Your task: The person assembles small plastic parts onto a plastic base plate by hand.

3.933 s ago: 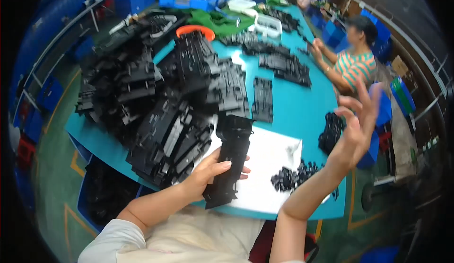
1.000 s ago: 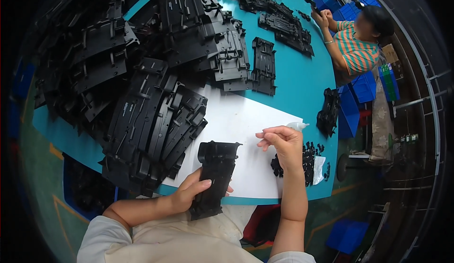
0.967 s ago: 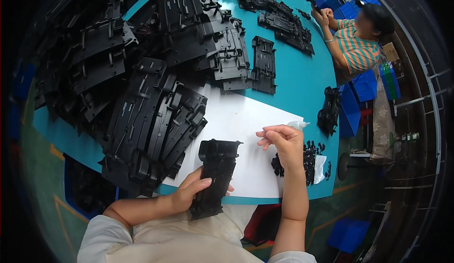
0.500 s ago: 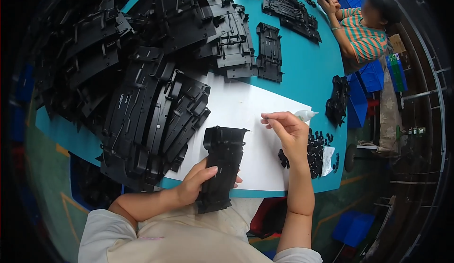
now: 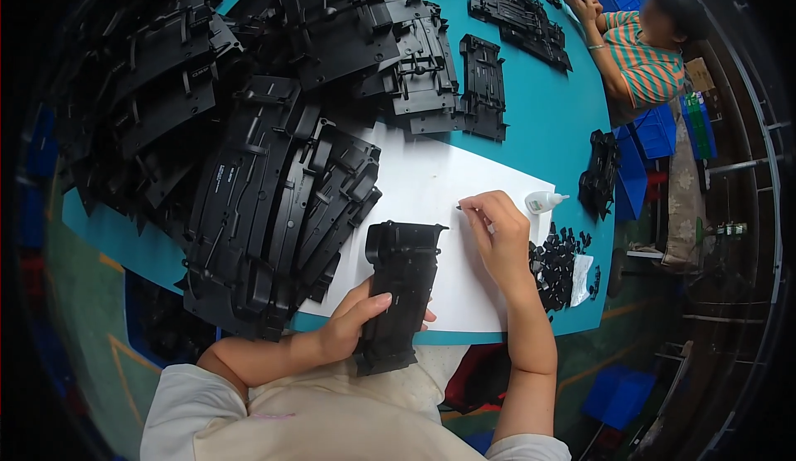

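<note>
The left hand (image 5: 344,328) clasps a long black moulded-plastic panel (image 5: 402,291) at the near rim of the teal table (image 5: 539,121), and the right hand (image 5: 504,237) pinches a tiny dark piece (image 5: 460,207) between thumb and finger, apart from the panel. Good handling likely means a steady thumb on the panel's face and a light pinch, so the piece doesn't twist. The white rectangular sheet (image 5: 468,299) gives the right hand room, while tall stacked black panels (image 5: 236,204) crowd the left.
</note>
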A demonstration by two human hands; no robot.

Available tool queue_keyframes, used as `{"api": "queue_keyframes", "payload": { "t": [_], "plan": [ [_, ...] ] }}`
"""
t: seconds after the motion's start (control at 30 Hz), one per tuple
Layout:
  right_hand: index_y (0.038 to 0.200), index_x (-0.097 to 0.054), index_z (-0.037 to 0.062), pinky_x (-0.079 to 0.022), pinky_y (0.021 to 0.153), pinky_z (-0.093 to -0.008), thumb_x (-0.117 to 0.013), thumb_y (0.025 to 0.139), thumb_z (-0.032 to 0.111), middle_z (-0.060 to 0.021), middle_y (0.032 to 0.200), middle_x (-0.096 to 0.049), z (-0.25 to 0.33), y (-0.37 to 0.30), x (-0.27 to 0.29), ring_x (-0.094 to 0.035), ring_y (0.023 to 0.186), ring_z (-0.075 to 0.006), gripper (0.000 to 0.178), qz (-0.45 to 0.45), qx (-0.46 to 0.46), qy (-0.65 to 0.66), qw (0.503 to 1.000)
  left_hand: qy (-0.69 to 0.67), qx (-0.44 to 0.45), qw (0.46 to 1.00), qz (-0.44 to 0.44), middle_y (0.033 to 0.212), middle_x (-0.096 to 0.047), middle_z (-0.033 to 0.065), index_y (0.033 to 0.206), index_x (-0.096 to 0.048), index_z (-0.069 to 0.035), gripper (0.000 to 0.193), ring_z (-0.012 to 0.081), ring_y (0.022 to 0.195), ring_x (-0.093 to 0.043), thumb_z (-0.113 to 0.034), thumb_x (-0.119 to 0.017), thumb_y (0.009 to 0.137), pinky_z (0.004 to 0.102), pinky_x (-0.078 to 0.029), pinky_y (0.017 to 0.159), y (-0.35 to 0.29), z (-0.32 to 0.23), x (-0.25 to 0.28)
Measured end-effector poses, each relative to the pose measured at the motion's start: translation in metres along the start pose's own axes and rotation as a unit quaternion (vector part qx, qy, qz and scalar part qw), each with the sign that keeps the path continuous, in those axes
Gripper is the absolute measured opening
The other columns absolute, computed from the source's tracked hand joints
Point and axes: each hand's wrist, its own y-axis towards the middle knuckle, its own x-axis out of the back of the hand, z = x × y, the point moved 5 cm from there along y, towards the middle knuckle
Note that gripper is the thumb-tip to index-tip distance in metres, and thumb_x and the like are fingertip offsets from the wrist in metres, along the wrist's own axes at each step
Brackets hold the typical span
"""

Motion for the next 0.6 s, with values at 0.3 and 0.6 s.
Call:
{"api": "queue_keyframes", "payload": {
  "t": [0.3,0.6],
  "plan": [
    [0.086,-0.064,0.0004,-0.046,0.055,-0.0271,-0.066,0.079,-0.005,-0.0091,0.082,-0.060,0.0028,0.0011,-0.0074,-0.059,0.067,-0.0189,0.010,0.011,0.047,-0.038,0.998,-0.035,0.012,0.999,-0.001,0.116,-0.057,0.0234,0.132,-0.035,0.003,0.049,0.0258,0.106,-0.059,-0.028,-0.034,0.095,0.0370,-0.048,0.092,0.0003,0.0001,0.0006],
    [0.085,-0.064,0.0001,-0.046,0.055,-0.0289,-0.067,0.077,-0.006,-0.0094,0.082,-0.060,0.0002,-0.0002,-0.0067,-0.058,0.068,-0.0206,0.010,0.007,0.032,-0.036,0.999,-0.020,0.010,1.000,0.005,0.116,-0.057,0.0224,0.133,-0.033,0.002,0.050,0.0251,0.107,-0.058,-0.028,-0.035,0.094,0.0364,-0.048,0.091,0.0016,0.0002,-0.0002]
  ]
}}
